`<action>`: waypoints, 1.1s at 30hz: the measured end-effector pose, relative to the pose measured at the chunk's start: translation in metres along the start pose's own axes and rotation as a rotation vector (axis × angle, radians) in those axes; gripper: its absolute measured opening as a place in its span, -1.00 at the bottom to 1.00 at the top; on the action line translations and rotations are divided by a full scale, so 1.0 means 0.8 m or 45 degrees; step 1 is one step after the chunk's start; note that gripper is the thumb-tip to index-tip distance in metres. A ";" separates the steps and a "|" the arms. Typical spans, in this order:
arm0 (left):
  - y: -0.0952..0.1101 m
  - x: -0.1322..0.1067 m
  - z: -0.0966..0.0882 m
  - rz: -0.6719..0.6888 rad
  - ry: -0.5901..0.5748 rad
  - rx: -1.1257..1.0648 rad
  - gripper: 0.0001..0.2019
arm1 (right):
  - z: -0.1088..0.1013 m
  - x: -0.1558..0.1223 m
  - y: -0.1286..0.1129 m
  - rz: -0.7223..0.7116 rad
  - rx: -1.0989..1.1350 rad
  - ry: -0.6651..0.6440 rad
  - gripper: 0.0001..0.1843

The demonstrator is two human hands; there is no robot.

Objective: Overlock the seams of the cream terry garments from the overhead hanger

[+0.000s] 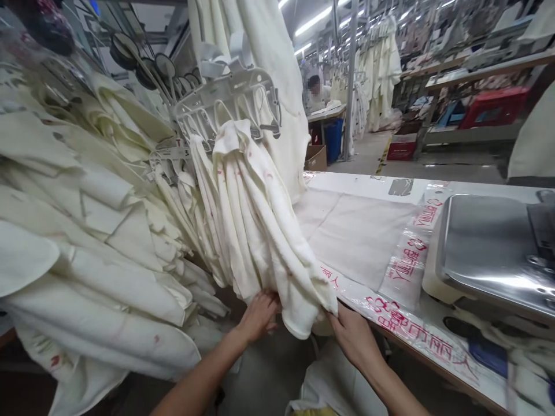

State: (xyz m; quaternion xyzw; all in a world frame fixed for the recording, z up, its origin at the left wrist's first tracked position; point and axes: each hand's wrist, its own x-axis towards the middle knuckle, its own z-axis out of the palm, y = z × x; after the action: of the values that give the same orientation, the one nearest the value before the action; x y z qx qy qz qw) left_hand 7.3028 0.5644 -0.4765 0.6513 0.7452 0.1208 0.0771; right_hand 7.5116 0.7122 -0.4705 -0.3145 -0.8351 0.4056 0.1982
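Note:
A cream fabric piece [264,231] with small reddish marks hangs in long folds from a grey plastic clip hanger [229,98]. At its lower edge my left hand [260,315] is closed, fingers curled behind the cloth. My right hand [353,335] pinches the lower right corner, close to the table's front edge. The hem droops between the two hands. More cream pieces [203,219] hang just left of it, and a taller cream cloth [281,86] hangs behind. Some of my fingertips are hidden by the fabric.
Heaps of cream fabric [104,277] crowd the left side. On the right, a white table [338,182] carries a pale cloth sheet [359,225], tape with red print, and a sewing machine with a steel plate [489,248]. A person [316,92] sits far back near a metal post [350,86].

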 end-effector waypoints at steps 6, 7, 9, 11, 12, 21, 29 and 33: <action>0.075 0.030 -0.012 -0.098 0.092 0.002 -0.89 | -0.001 -0.017 -0.001 -0.002 0.111 0.046 -0.53; 0.091 0.038 -0.030 -0.074 0.096 -0.025 -0.84 | -0.002 -0.028 0.000 0.005 0.140 0.056 -0.50; 0.127 0.058 -0.079 0.011 0.115 -0.090 -0.80 | -0.006 -0.055 -0.002 0.000 0.264 0.100 -0.40; 0.167 0.083 -0.137 0.105 0.188 -0.148 -0.87 | -0.011 -0.082 -0.013 -0.053 0.470 0.114 -0.28; 0.188 0.098 -0.165 0.143 0.238 -0.173 -0.88 | -0.017 -0.093 -0.021 -0.082 0.570 0.097 -0.25; 0.312 0.176 -0.308 0.628 0.717 -0.215 -0.85 | -0.137 -0.124 -0.043 0.154 1.102 -0.133 -0.50; 0.331 0.179 -0.312 0.495 0.710 0.174 -0.78 | -0.093 -0.088 -0.065 0.024 1.082 0.014 -0.52; 0.325 0.178 -0.324 0.359 0.731 0.479 -0.83 | -0.094 -0.075 -0.074 0.056 1.390 -0.016 -0.50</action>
State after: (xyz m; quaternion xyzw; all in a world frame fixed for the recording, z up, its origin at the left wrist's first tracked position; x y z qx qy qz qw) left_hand 7.4599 0.7162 -0.1493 0.6898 0.6487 0.1690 -0.2734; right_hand 7.5774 0.6849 -0.3826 -0.1810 -0.4976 0.7860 0.3191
